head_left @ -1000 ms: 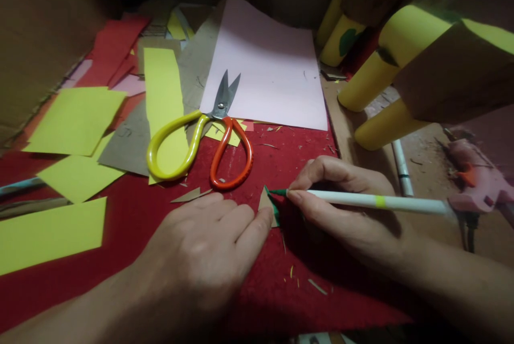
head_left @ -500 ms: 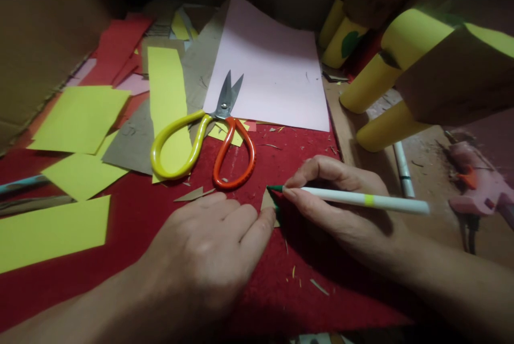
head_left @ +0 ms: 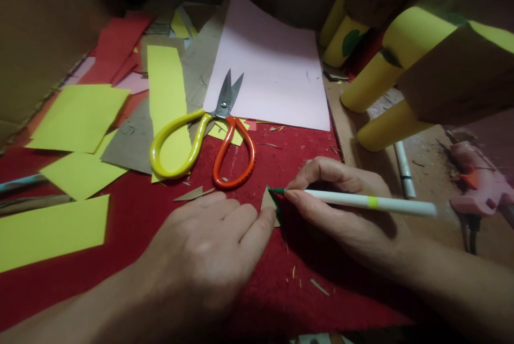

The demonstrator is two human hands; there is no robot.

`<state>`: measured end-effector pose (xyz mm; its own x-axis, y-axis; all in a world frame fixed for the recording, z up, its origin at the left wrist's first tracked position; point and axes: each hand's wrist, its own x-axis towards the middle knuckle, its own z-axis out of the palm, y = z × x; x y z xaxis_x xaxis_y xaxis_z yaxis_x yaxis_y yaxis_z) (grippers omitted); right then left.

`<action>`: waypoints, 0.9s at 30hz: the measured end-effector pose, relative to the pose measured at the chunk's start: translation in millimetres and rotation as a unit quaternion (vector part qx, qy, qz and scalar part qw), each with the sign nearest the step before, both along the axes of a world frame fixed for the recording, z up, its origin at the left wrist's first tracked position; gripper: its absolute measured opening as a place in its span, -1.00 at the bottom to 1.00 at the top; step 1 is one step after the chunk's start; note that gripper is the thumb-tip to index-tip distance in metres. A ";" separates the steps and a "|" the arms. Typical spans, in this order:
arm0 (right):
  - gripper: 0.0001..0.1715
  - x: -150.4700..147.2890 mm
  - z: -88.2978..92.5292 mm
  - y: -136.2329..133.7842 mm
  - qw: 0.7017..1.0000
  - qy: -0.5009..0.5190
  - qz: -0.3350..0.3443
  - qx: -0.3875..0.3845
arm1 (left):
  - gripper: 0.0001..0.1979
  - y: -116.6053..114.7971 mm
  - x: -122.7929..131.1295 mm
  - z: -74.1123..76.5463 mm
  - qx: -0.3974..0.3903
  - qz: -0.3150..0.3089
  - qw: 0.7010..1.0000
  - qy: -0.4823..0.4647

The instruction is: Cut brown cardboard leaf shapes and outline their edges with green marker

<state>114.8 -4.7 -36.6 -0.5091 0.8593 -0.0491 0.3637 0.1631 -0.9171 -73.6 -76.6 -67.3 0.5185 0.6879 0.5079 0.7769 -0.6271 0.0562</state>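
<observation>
My right hand [head_left: 341,194] pinches a white felt-tip pen [head_left: 401,204] with a green tip and a yellow-green band. The tip touches the upper point of a small cardboard piece [head_left: 268,202], whose right edge is coloured green. With fingers curled down, my left hand [head_left: 220,242] presses that piece against the red surface [head_left: 132,226]; its fingertips and part of the piece are hidden. Just beyond my left hand lie scissors [head_left: 225,105], blades slightly apart, with one yellow and one orange-red handle. A thin cardboard scrap [head_left: 190,194] rests near my left knuckles.
Yellow paper pieces [head_left: 78,119] and grey-brown card [head_left: 130,140] lie at left. A pale pink sheet [head_left: 277,70] is at the back. Yellow tubes with cardboard [head_left: 458,76] stand at right, near a pink glue gun [head_left: 477,183] and another white pen [head_left: 403,172].
The pen's back end has moved slightly right and down, and its tip has shifted a little at the cardboard's point. My left hand stays in place.
</observation>
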 end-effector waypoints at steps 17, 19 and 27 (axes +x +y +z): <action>-0.90 -0.7 2.9 -0.1 1.000 -0.019 0.008 0.001 | -0.71 -1.2 -0.8 2.9 -0.006 0.000 1.000 0.009; -0.89 -1.0 3.3 0.1 1.000 -0.019 0.011 -0.003 | -0.69 -1.0 0.0 1.7 0.004 -0.001 1.000 0.002; -0.91 -0.1 0.5 -0.7 1.000 -0.003 0.004 -0.006 | -0.66 0.4 -1.4 4.8 0.002 -0.005 1.000 0.020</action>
<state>114.7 -5.5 -36.1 -0.5157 0.8545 -0.0623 0.3671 0.1547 -0.9172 -75.1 -76.2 -62.5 0.5457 0.6806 0.4888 0.7722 -0.6350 0.0222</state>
